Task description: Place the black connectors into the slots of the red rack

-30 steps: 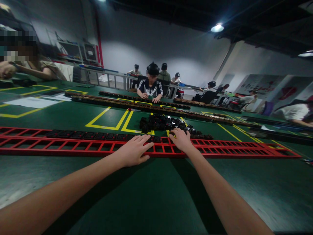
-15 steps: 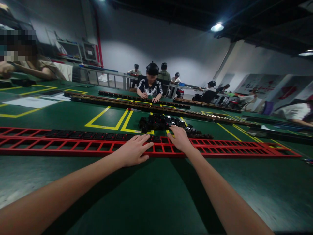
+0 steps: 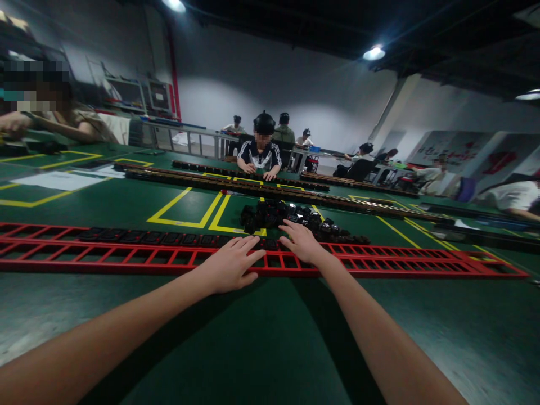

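Observation:
A long red slotted frame (image 3: 367, 273) lies across the green table in front of me. Its far row holds several square black parts (image 3: 154, 238) side by side. My left hand (image 3: 232, 261) rests palm down over the frame, fingers stretched out, its fingertips on or just above the black parts. To its right, my right hand (image 3: 301, 242) hovers at the far row with fingers and thumb apart, beside the last black part (image 3: 269, 243) of the row. I see nothing in its grasp, though its palm side is hidden. Right behind it sits a pile of loose black parts (image 3: 272, 212).
Dark long rails (image 3: 291, 194) cross the table behind the pile. Yellow tape lines (image 3: 181, 223) mark the tabletop. White paper (image 3: 63, 180) lies at the left. A co-worker (image 3: 261, 149) sits across the table, and another person (image 3: 76, 124) works at the left.
My right hand has moved a little left, towards the last black part in the row and my left hand. My left hand stays nearly in place. The view has shifted slightly.

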A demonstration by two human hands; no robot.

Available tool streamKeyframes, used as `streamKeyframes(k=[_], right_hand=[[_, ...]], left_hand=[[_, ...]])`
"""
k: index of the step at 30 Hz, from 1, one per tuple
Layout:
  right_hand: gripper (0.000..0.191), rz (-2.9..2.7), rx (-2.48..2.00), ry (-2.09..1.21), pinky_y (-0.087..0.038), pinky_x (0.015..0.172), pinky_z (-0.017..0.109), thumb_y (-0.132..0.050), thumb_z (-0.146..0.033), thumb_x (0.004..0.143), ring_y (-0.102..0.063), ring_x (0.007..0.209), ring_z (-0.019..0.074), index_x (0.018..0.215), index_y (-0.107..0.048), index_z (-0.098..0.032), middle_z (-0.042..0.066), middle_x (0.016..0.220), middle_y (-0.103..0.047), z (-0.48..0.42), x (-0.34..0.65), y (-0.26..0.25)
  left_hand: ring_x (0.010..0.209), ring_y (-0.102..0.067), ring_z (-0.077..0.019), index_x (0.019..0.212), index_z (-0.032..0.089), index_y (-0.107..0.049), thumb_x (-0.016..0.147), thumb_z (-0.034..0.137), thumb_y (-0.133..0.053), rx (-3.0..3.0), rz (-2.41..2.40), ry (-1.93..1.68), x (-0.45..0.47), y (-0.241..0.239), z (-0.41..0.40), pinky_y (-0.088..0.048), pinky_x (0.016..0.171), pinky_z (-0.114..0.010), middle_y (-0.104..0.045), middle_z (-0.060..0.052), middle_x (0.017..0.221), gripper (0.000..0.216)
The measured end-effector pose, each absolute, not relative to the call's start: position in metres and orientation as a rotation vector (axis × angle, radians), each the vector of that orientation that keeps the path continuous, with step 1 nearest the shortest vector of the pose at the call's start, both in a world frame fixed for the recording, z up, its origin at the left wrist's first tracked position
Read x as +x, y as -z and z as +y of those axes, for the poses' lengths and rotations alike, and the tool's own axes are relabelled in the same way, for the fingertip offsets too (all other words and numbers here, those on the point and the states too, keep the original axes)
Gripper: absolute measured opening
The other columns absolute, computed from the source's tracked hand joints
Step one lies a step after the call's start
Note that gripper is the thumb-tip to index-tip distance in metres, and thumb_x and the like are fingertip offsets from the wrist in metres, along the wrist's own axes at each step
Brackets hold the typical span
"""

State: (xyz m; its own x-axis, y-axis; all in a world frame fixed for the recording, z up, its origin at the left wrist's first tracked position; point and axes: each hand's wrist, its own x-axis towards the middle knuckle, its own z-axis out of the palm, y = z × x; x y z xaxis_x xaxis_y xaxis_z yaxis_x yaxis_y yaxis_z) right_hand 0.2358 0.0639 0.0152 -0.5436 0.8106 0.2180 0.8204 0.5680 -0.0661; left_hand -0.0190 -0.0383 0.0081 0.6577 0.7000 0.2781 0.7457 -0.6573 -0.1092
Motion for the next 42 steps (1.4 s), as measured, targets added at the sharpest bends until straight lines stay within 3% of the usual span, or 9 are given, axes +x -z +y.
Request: streamKeyframes(k=[6,12,15,18,25,30,32,38,42], right_hand=[[0.043,-2.564,-1.411,0.061,-0.04,0.104,0.049,-0.045,-0.045,0.101,-0.051,0.124,0.0295,0.134,-0.058,-0.021,0.012,0.135,-0.058,0.062,0.2346,-0.0173],[0.05,-2.562,-1.364,0.018,-0.031,0.112,0.053,-0.044,-0.047,0.101,-0.035,0.141,0.0304,0.146,-0.046,-0.026,0.011,0.156,-0.038,0.0627,0.2348,-0.0149],[0.048,-2.594,-1.419,0.003,-0.034,0.11,0.053,-0.045,-0.047,0.1,-0.044,0.134,0.0313,0.142,-0.051,-0.024,0.013,0.146,-0.051,0.0624,0.2332,-0.016],[0.038,-2.512,-1.476,0.087,-0.042,0.102,0.049,-0.048,-0.043,0.099,-0.055,0.119,0.0294,0.125,-0.063,-0.019,0.014,0.127,-0.062,0.0594,0.2325,-0.0186],[0.045,-2.621,-1.398,-0.034,-0.026,0.113,0.059,-0.044,-0.05,0.1,-0.031,0.145,0.0326,0.138,-0.055,-0.028,0.009,0.16,-0.034,0.0657,0.2338,-0.0149],[0.037,-2.506,-1.446,0.065,-0.041,0.102,0.051,-0.046,-0.044,0.1,-0.051,0.123,0.0307,0.124,-0.063,-0.022,0.013,0.131,-0.059,0.0634,0.2323,-0.0178],[0.031,-2.399,-1.456,0.126,-0.044,0.097,0.046,-0.047,-0.039,0.1,-0.053,0.116,0.0286,0.118,-0.063,-0.02,0.013,0.121,-0.061,0.0597,0.2325,-0.0197],[0.041,-2.404,-1.438,0.067,-0.042,0.1,0.048,-0.05,-0.036,0.098,-0.049,0.127,0.031,0.137,-0.052,-0.022,0.014,0.146,-0.046,0.0601,0.2351,-0.017],[0.027,-2.376,-1.405,-0.006,-0.044,0.095,0.042,-0.049,-0.027,0.096,-0.056,0.117,0.0257,0.12,-0.058,-0.02,0.012,0.132,-0.057,0.064,0.2366,-0.0152]], left_hand=[[0.143,-0.037,-0.0359,0.141,0.019,-0.051,0.095,0.043,-0.055,-2.67,-1.191,0.316,-0.0182,-0.0074,-0.0381,-0.033,0.115,-0.05,-0.038,-0.019,0.156,0.052],[0.143,-0.038,-0.0355,0.14,0.019,-0.052,0.094,0.041,-0.056,-2.668,-1.191,0.347,-0.0185,-0.0062,-0.0379,-0.032,0.115,-0.05,-0.039,-0.018,0.156,0.051],[0.143,-0.038,-0.0349,0.14,0.02,-0.052,0.094,0.042,-0.056,-2.665,-1.185,0.355,-0.0188,-0.0055,-0.0374,-0.032,0.115,-0.05,-0.039,-0.017,0.156,0.051],[0.142,-0.039,-0.0355,0.141,0.02,-0.052,0.094,0.042,-0.056,-2.66,-1.188,0.345,-0.0186,-0.0058,-0.0374,-0.033,0.115,-0.05,-0.039,-0.018,0.156,0.052],[0.142,-0.038,-0.0349,0.14,0.019,-0.052,0.093,0.041,-0.057,-2.66,-1.19,0.344,-0.0188,-0.0051,-0.037,-0.031,0.116,-0.049,-0.039,-0.017,0.156,0.052],[0.142,-0.038,-0.0348,0.139,0.019,-0.051,0.093,0.041,-0.056,-2.664,-1.184,0.35,-0.0197,-0.0038,-0.036,-0.031,0.116,-0.048,-0.038,-0.017,0.156,0.051],[0.143,-0.037,-0.035,0.139,0.019,-0.052,0.094,0.041,-0.056,-2.666,-1.183,0.361,-0.0199,-0.0038,-0.0361,-0.031,0.116,-0.048,-0.039,-0.017,0.156,0.05],[0.142,-0.038,-0.0349,0.138,0.02,-0.052,0.094,0.042,-0.055,-2.665,-1.179,0.34,-0.0194,-0.0054,-0.037,-0.031,0.115,-0.048,-0.039,-0.017,0.155,0.05],[0.142,-0.039,-0.0367,0.141,0.019,-0.051,0.095,0.044,-0.055,-2.663,-1.17,0.314,-0.0197,-0.0051,-0.0363,-0.033,0.114,-0.05,-0.039,-0.019,0.155,0.052]])
